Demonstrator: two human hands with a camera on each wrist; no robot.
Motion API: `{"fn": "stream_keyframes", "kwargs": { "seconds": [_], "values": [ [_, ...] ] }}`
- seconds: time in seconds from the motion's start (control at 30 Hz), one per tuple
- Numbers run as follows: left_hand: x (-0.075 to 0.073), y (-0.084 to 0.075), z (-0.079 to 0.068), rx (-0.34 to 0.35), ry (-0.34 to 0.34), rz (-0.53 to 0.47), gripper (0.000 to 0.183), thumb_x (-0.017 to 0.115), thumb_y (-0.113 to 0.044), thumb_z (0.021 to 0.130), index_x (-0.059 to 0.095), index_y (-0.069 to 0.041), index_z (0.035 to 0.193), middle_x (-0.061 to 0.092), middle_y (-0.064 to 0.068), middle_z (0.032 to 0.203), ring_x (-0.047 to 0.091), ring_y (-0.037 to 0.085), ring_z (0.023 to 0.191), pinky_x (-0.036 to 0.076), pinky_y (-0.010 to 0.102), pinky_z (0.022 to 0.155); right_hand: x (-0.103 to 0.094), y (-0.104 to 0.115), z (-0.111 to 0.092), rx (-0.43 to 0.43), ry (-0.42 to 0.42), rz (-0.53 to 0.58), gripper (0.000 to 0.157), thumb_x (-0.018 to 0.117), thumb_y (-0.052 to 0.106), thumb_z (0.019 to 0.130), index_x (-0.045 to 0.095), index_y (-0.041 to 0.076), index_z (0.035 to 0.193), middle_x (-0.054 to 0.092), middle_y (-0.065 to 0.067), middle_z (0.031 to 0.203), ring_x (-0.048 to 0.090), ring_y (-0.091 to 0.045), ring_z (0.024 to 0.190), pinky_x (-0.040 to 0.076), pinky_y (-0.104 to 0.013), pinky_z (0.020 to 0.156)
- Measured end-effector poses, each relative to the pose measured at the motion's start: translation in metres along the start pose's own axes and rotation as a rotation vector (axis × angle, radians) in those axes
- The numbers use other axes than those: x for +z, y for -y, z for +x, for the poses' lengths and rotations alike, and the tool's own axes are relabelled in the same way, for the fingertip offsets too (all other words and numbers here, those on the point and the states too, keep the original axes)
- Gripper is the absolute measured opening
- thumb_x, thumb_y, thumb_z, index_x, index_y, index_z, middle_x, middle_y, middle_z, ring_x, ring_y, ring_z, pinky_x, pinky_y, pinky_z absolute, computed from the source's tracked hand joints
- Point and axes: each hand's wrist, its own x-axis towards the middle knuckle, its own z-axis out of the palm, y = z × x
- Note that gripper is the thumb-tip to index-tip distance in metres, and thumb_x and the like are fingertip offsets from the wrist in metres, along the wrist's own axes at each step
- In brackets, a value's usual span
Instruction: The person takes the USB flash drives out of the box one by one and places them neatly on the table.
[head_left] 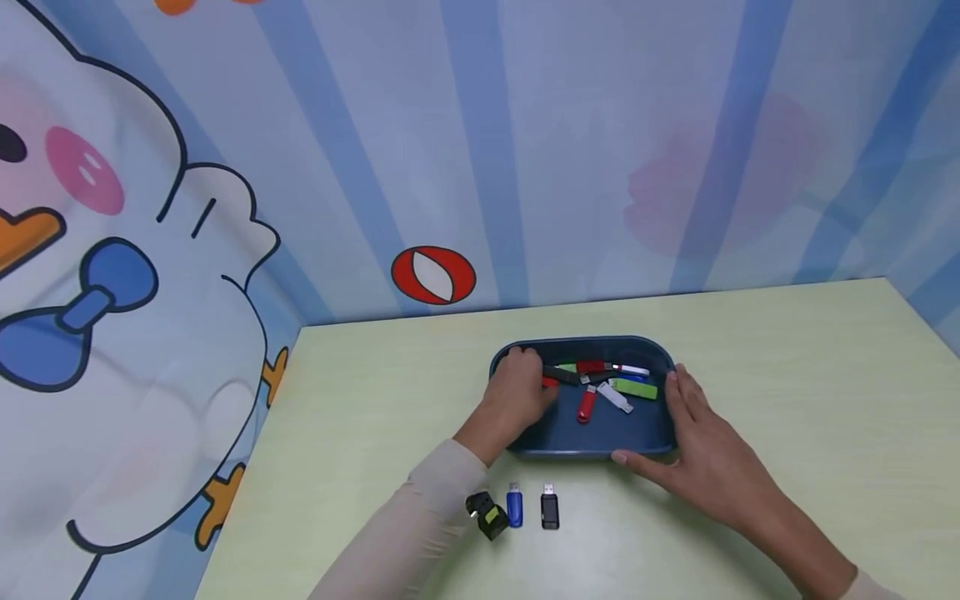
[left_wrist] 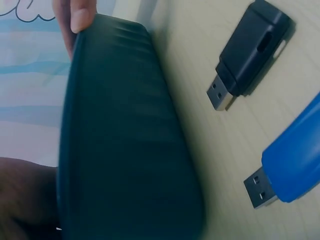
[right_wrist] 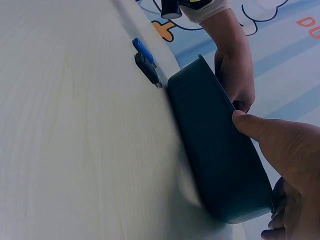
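Note:
A dark blue tray (head_left: 577, 437) holds several USB sticks, among them a red USB stick (head_left: 587, 404), a white USB stick (head_left: 615, 397) and a green USB stick (head_left: 634, 388). My left hand (head_left: 517, 387) reaches over the tray's left end, fingers bent down inside it. Its thumb lies beside a red piece; its fingertips are hidden, so I cannot tell whether they pinch anything. My right hand (head_left: 701, 442) grips the tray's near right corner, thumb on the front rim (right_wrist: 239, 114) and fingers along the right end.
On the table in front of the tray lie a blue USB stick (head_left: 514, 507) and a black USB stick (head_left: 550, 508), side by side. A small black camera (head_left: 489, 517) sits on the left wrist. Behind the table rises a patterned backdrop (head_left: 585, 167).

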Motion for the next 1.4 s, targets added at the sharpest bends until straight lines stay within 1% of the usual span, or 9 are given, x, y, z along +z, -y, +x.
{"fn": "stream_keyframes", "kwargs": {
  "seconds": [0.13, 0.3, 0.4, 0.53, 0.63, 0.8, 1.03, 1.23, 1.4],
  "values": [
    [0.002, 0.000, 0.003, -0.021, 0.005, -0.009, 0.035, 0.079, -0.030, 0.098, 0.076, 0.003, 0.111, 0.067, 0.015, 0.111, 0.058, 0.020, 0.090, 0.058, 0.030, 0.077, 0.000, 0.001, 0.000, 0.002, -0.004, -0.001, 0.137, 0.067, 0.084, 0.082, 0.012, -0.010, 0.165, 0.010, -0.033, 0.174, 0.021, -0.052, 0.159, 0.040, -0.069, 0.113],
    [0.005, -0.001, 0.006, -0.028, -0.003, 0.012, 0.034, 0.081, -0.031, 0.097, 0.079, 0.000, 0.109, 0.070, 0.014, 0.109, 0.061, 0.020, 0.090, 0.059, 0.031, 0.079, 0.000, 0.000, -0.001, -0.005, -0.015, -0.004, 0.136, 0.067, 0.084, 0.083, 0.013, -0.009, 0.165, 0.011, -0.033, 0.173, 0.022, -0.052, 0.158, 0.040, -0.069, 0.113],
    [0.007, -0.002, 0.007, -0.023, -0.015, 0.010, 0.031, 0.081, -0.030, 0.096, 0.080, -0.001, 0.108, 0.073, 0.013, 0.102, 0.063, 0.018, 0.083, 0.060, 0.030, 0.076, 0.000, 0.000, -0.001, -0.008, -0.018, -0.007, 0.135, 0.067, 0.084, 0.083, 0.014, -0.010, 0.165, 0.011, -0.033, 0.173, 0.022, -0.052, 0.158, 0.040, -0.068, 0.114],
    [0.009, -0.002, 0.008, -0.019, -0.037, 0.005, 0.026, 0.081, -0.027, 0.096, 0.080, -0.002, 0.104, 0.074, 0.008, 0.087, 0.063, 0.014, 0.069, 0.059, 0.028, 0.068, 0.002, 0.001, -0.002, -0.001, -0.008, 0.001, 0.136, 0.066, 0.085, 0.082, 0.013, -0.009, 0.165, 0.011, -0.033, 0.174, 0.022, -0.052, 0.158, 0.040, -0.069, 0.114],
    [0.010, -0.002, 0.007, -0.020, -0.056, 0.013, 0.026, 0.082, -0.028, 0.095, 0.080, -0.003, 0.102, 0.074, 0.007, 0.082, 0.062, 0.013, 0.064, 0.059, 0.028, 0.065, 0.003, 0.002, -0.002, 0.002, -0.002, 0.002, 0.137, 0.065, 0.087, 0.082, 0.014, -0.009, 0.165, 0.011, -0.032, 0.174, 0.022, -0.052, 0.158, 0.039, -0.068, 0.114],
    [0.011, -0.003, 0.007, -0.014, -0.079, 0.037, 0.030, 0.084, -0.032, 0.093, 0.080, -0.004, 0.102, 0.075, 0.007, 0.085, 0.064, 0.013, 0.066, 0.060, 0.030, 0.065, 0.002, 0.004, -0.003, 0.003, -0.007, -0.007, 0.137, 0.066, 0.087, 0.081, 0.015, -0.009, 0.165, 0.011, -0.032, 0.174, 0.023, -0.052, 0.159, 0.039, -0.068, 0.115],
    [0.014, -0.003, 0.006, -0.015, -0.106, 0.104, 0.031, 0.085, -0.036, 0.092, 0.080, -0.006, 0.097, 0.073, 0.008, 0.088, 0.066, 0.016, 0.070, 0.059, 0.032, 0.062, 0.003, 0.006, -0.003, 0.005, -0.005, -0.006, 0.136, 0.067, 0.085, 0.081, 0.015, -0.009, 0.165, 0.011, -0.032, 0.174, 0.024, -0.052, 0.158, 0.040, -0.068, 0.114],
    [0.016, 0.000, 0.005, -0.019, -0.113, 0.150, 0.027, 0.083, -0.032, 0.094, 0.079, -0.006, 0.096, 0.072, 0.012, 0.094, 0.068, 0.019, 0.075, 0.061, 0.034, 0.067, 0.003, 0.007, -0.002, -0.002, -0.001, -0.004, 0.137, 0.066, 0.086, 0.082, 0.015, -0.009, 0.165, 0.011, -0.031, 0.174, 0.024, -0.052, 0.158, 0.040, -0.067, 0.115],
    [0.016, 0.000, 0.005, -0.013, -0.121, 0.173, 0.026, 0.083, -0.028, 0.093, 0.080, -0.003, 0.100, 0.071, 0.014, 0.097, 0.069, 0.022, 0.081, 0.062, 0.036, 0.071, 0.002, 0.006, -0.001, -0.007, -0.002, -0.005, 0.135, 0.067, 0.085, 0.082, 0.016, -0.009, 0.165, 0.012, -0.031, 0.174, 0.023, -0.051, 0.159, 0.040, -0.067, 0.115]
  ]
}}
